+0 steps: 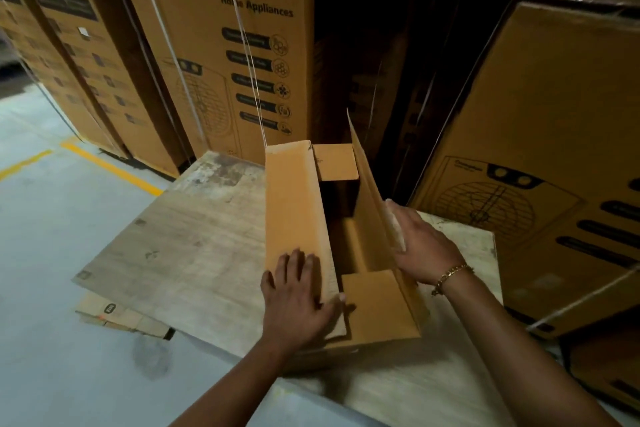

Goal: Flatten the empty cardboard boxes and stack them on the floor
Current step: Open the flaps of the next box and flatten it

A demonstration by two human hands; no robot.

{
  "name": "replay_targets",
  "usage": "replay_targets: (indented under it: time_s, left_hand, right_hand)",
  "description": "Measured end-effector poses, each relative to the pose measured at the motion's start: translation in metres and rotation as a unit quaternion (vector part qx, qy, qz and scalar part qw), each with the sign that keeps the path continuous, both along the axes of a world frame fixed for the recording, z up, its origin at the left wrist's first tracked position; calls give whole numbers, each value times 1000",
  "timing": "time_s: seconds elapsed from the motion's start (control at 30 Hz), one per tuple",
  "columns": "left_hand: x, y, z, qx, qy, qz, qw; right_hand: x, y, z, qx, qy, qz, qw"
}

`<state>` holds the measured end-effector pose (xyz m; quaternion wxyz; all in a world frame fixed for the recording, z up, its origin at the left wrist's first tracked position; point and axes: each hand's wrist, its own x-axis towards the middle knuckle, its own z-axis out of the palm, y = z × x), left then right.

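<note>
A long, narrow, empty cardboard box (367, 246) stands open on a worn flat cardboard sheet (194, 246) on the floor. All its top flaps are raised. My left hand (296, 295) lies on the left long flap (294, 204), fingers spread on its face and thumb hooked over its inner edge. My right hand (420, 246) holds the right long flap (372, 191) from outside, the thumb on its edge. A short flap (377, 302) sits near me and another short flap (336, 163) at the far end.
Tall printed appliance cartons (235, 45) stand stacked behind and more cartons (547, 156) to the right, close to the box. Flattened cardboard pieces (114, 314) lie under the sheet's left corner. Grey concrete floor (52, 218) with yellow lines (110, 166) spreads to the left.
</note>
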<state>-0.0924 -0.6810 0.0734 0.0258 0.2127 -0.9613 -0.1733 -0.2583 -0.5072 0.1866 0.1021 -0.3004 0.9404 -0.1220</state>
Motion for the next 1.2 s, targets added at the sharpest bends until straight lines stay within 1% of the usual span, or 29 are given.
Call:
replay_targets:
  time_s: [0.1,0.17,0.2,0.33,0.37,0.43,0.53,0.6,0.63,0.67,0.7,0.73,0.77,0.8,0.83,0.87,0.9,0.97,1.03,1.07,1.1,1.13,1.17,1.2]
  left_hand:
    - [-12,10,17,-34,-70,-38,996]
    - [-16,14,32,-34,-90,-41,995]
    - [-14,15,43,-22,-79,-32,996]
    - [11,-2,93,16,44,27,999]
    - [20,-12,101,2,52,47,998]
    - [43,-36,107,-42,28,92,995]
    - [81,-63,97,-156,-38,151,975]
    - [99,-69,79,-184,-82,154,967]
    - [103,-69,63,-167,-122,151,967]
    - [105,-67,50,-118,-152,147,970]
    - [105,-61,37,-27,-170,145,974]
    - [103,-50,30,102,-165,147,970]
    - [101,-36,27,229,-123,155,953]
    - [97,-24,21,333,-80,167,925]
    - [94,-13,21,418,-40,191,887]
    - [92,-5,23,461,-9,210,862]
    - [91,-1,21,468,14,230,853]
    - [88,-2,15,430,35,245,868]
    - [89,-10,6,367,12,241,898]
    - [90,-14,3,319,-12,234,918]
    - [90,-20,-1,267,-30,226,936]
    - [88,-24,-3,220,-33,218,950]
    - [86,-27,-6,183,-28,210,960]
    - [85,-29,-6,156,-21,208,965]
  right_hand:
    - [-13,21,0,60,71,-38,995]
    - [-20,31,-3,109,116,-57,986]
    - [-22,35,-4,126,130,-64,981]
    - [-28,49,-26,180,143,-75,970]
    - [-27,52,-36,198,132,-69,969]
    - [-20,56,-58,211,77,-59,973]
    - [-6,54,-83,161,-55,-60,984]
    - [1,49,-93,112,-121,-67,984]
    - [4,47,-96,86,-140,-67,984]
    - [6,45,-99,65,-150,-67,984]
    - [9,43,-101,50,-149,-64,985]
    - [12,42,-103,45,-136,-53,988]
    - [14,41,-106,52,-107,-31,992]
    - [16,39,-106,70,-64,3,995]
    - [17,36,-108,93,-26,41,994]
    - [17,31,-109,116,-1,74,990]
    - [17,25,-107,136,7,95,986]
    - [13,11,-97,163,-7,95,982]
    - [7,1,-83,158,-36,63,985]
    - [2,-2,-73,133,-48,40,989]
    - [-3,-4,-61,86,-65,14,994]
    - [-7,-3,-47,19,-93,-16,995]
    - [-10,-1,-32,-56,-138,-40,988]
    - [-12,3,-17,-118,-198,-53,972]
